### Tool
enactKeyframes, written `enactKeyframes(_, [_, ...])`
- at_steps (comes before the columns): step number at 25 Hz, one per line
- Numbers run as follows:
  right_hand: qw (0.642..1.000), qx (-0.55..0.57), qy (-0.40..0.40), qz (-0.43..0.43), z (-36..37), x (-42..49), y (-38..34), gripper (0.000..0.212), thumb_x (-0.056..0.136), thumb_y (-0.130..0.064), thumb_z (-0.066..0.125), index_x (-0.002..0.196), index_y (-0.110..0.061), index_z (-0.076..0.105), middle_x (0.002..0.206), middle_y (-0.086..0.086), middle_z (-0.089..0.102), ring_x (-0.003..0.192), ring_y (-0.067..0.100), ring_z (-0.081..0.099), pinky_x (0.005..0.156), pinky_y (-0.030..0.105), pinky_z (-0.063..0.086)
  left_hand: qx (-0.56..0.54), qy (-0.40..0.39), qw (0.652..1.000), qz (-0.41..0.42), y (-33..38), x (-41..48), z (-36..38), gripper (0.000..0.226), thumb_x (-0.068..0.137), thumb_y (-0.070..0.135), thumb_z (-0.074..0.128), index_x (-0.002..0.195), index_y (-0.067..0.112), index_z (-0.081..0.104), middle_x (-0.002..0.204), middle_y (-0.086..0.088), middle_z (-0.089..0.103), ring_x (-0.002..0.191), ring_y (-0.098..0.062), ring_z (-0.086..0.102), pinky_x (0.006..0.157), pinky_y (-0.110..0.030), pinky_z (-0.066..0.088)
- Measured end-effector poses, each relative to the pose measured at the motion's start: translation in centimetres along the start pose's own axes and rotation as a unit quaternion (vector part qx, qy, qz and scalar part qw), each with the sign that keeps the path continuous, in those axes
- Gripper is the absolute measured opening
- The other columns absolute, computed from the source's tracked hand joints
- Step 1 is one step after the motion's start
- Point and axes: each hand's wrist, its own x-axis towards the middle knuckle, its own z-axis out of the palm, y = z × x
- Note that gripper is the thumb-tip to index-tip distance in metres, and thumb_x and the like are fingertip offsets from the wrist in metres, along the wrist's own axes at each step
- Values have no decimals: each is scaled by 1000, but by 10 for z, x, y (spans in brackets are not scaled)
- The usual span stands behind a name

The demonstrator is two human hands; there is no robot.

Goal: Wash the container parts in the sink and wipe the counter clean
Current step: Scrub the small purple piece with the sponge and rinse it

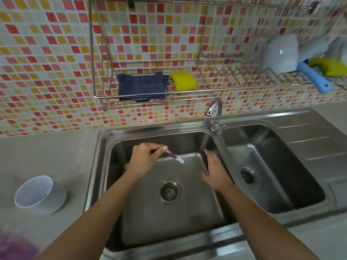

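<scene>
Over the left basin of the steel sink (105, 166), my left hand (145, 158) pinches a small purple container part (175, 157) that sticks out to the right. My right hand (214, 171) hovers over the basin's right side with its fingers straight and holds nothing. A white container cup (33, 192) stands tilted on the grey counter (47, 156) left of the sink. A blurred purple thing (16, 246) lies at the bottom left corner. The tap (215, 113) stands between the two basins; no water stream is visible.
A wire rack (150, 92) on the tiled wall holds a dark blue cloth (142, 86) and a yellow sponge (184, 80). To the right, a dish rack carries white dishes (281, 53), a blue-handled tool (313, 77) and another yellow sponge (331, 67). The right basin (272, 166) has a drainboard beside it.
</scene>
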Motion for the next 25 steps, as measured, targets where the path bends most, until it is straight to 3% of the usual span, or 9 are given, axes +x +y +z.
enactKeyframes(4, [998, -52, 38, 29, -41, 52, 57, 85, 82, -13, 61, 145, 0, 7, 153, 18, 17, 142, 30, 16, 115, 30, 11, -1, 44, 994, -99, 22, 22, 50, 20, 87, 28, 63, 98, 16, 75, 89, -5, 76, 83, -18, 68, 83, -32, 51])
enactKeyframes(7, [997, -20, 22, 68, -57, 97, 74, 96, 78, -12, 67, 146, -1, 0, 156, 16, 10, 143, 30, 12, 117, 32, 11, 14, 79, 987, -139, 26, 27, 70, 21, 86, 30, 63, 93, 16, 76, 75, -6, 73, 70, -17, 65, 71, -29, 47])
enactKeyframes(9, [996, 53, 23, 69, -57, 118, 69, 91, 77, -10, 67, 146, -1, 8, 153, 18, 19, 140, 33, 21, 116, 35, 19, 21, 90, 983, -161, 26, 23, 71, 21, 86, 32, 63, 84, 16, 76, 57, -3, 64, 53, -8, 55, 60, -28, 43])
enactKeyframes(13, [975, 106, 186, 59, -59, 127, 41, 67, 79, -9, 64, 136, 1, 30, 133, 19, 42, 120, 32, 45, 104, 37, 38, 58, 100, 982, -148, 23, 17, 64, 24, 86, 30, 63, 73, 14, 75, 52, -6, 59, 46, -10, 50, 50, -22, 35])
enactKeyframes(17, [916, 197, 343, -63, -67, 88, 3, 25, 85, -12, 51, 107, -1, 51, 105, 15, 51, 90, 16, 47, 83, 26, 44, 78, 113, 984, -115, 26, 16, 53, 18, 86, 28, 63, 82, 17, 76, 55, -4, 64, 51, -17, 58, 49, -14, 34])
enactKeyframes(19, [881, 230, 374, -178, -79, 71, -26, 19, 86, -20, 46, 98, -5, 50, 97, 12, 50, 87, 19, 48, 78, 32, 45, 68, 111, 986, -103, 31, 16, 49, 18, 86, 28, 63, 83, 17, 77, 59, -3, 68, 55, -13, 60, 52, -13, 36])
enactKeyframes(22, [822, 174, 422, -341, -125, 67, -90, 12, 84, -21, 48, 93, -12, 49, 91, 8, 53, 87, 20, 48, 78, 31, 40, 56, 111, 988, -92, 37, 13, 39, 18, 87, 27, 63, 82, 16, 76, 56, 5, 63, 54, -3, 57, 51, -8, 36])
enactKeyframes(23, [825, 139, 425, -345, -144, 69, -115, 14, 84, -23, 48, 94, -14, 51, 93, 8, 56, 89, 20, 49, 80, 32, 38, 56, 114, 988, -85, 38, 12, 35, 18, 87, 27, 63, 82, 16, 76, 55, 6, 61, 53, -1, 55, 52, -7, 37])
enactKeyframes(25, [894, 28, 357, -269, -173, 84, -158, 29, 86, -32, 49, 109, -15, 53, 113, 9, 56, 105, 24, 50, 90, 36, 36, 51, 125, 988, -75, 38, 7, 25, 17, 86, 26, 63, 82, 17, 76, 58, 5, 64, 54, -2, 57, 55, -4, 38])
